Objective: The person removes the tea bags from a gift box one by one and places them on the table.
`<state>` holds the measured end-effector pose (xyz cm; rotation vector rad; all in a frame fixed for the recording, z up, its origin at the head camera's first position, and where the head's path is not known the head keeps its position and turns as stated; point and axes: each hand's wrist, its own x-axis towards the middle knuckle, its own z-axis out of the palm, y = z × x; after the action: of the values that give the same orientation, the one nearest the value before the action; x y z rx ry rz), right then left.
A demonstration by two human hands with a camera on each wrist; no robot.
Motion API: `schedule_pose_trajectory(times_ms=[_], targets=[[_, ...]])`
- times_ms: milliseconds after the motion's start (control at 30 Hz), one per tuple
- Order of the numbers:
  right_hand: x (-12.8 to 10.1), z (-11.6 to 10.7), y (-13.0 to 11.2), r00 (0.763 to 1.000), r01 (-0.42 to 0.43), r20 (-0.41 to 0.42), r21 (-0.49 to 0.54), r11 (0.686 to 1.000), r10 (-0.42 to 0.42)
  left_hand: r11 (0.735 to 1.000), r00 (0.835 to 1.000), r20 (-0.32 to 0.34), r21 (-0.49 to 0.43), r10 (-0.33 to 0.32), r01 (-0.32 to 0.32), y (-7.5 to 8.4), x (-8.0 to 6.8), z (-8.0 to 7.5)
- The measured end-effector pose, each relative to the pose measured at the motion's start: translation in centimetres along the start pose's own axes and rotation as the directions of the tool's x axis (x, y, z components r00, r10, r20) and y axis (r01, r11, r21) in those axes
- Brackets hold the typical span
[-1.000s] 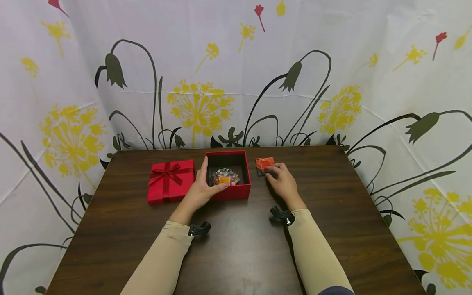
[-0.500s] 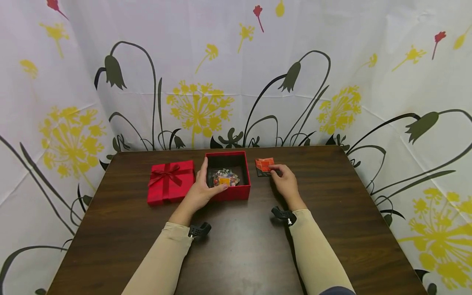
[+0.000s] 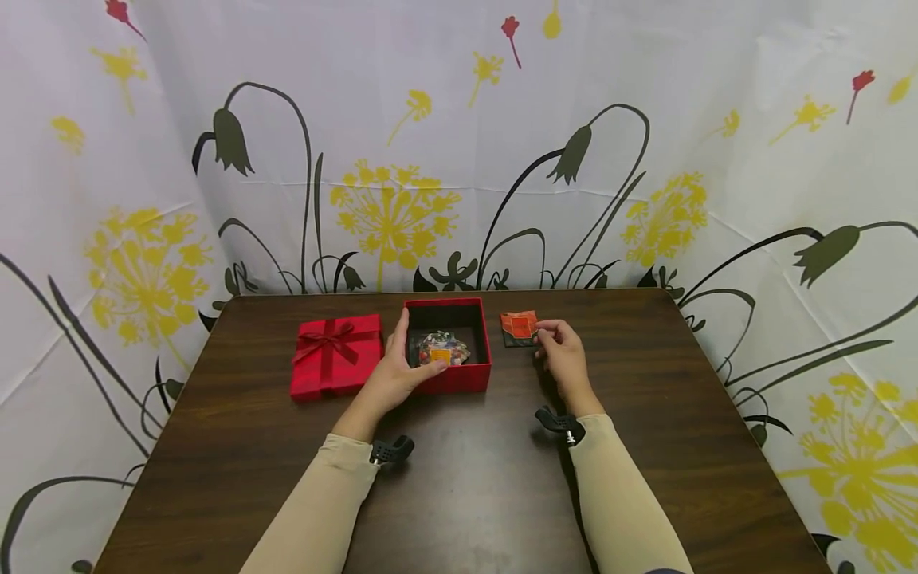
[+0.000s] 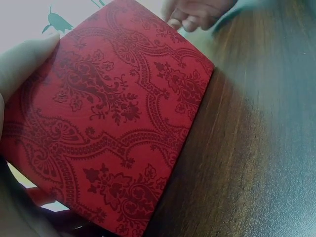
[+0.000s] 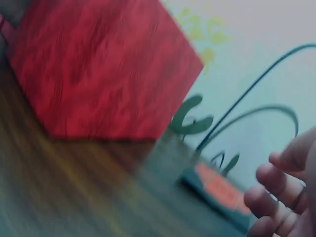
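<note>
My left hand (image 3: pixel 396 373) grips an open red box (image 3: pixel 453 379) at its near left corner, thumb over the front rim and fingers along the left side. Inside the box lies a clear bag of small colourful pieces with a yellow label (image 3: pixel 442 351). The box's patterned outer wall (image 4: pixel 108 108) fills much of the left wrist view. To the right of the box, a small orange and black packet (image 3: pixel 518 328) lies flat on the table. My right hand (image 3: pixel 566 359) is at the packet's right edge, fingers loosely bent, holding nothing; whether a fingertip touches it I cannot tell.
A red lid with a ribbon bow (image 3: pixel 337 356) lies just left of the box. The dark wooden table (image 3: pixel 459 494) ends at the back against a white flower-print curtain (image 3: pixel 430 143).
My right hand has drawn back to the right, from over the packet to its right edge, uncovering more of it. The left hand keeps its place on the box. The head view has shifted slightly.
</note>
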<state>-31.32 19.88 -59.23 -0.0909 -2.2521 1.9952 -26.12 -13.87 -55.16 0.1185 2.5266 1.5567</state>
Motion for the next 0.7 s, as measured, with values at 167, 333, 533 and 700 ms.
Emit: schedule_pose_trajectory(times_ms=[167, 333, 533, 700], targets=[[-0.6, -0.2, -2.9, 1.0, -0.01, 0.001, 0.148, 0.989, 0.01, 1.0, 1.0, -0.005, 0.009, 0.0, 0.0, 0.0, -0.1, 0.0], [-1.6, -0.4, -6.5, 0.999, 0.021, 0.019, 0.221, 0.975, -0.026, 1.0, 1.0, -0.002, 0.01, 0.001, -0.001, -0.1, -0.1, 0.1], [-3.6, -0.4, -10.6, 0.996, 0.064, 0.046, 0.281, 0.958, -0.08, 1.0, 1.0, 0.003, 0.004, 0.006, -0.006, 0.0, 0.0, 0.2], [-5.0, 0.1, -13.4, 0.984, 0.04, 0.152, 0.293, 0.955, -0.088, 1.0, 1.0, -0.001, 0.003, -0.003, 0.003, -0.1, 0.0, 0.2]])
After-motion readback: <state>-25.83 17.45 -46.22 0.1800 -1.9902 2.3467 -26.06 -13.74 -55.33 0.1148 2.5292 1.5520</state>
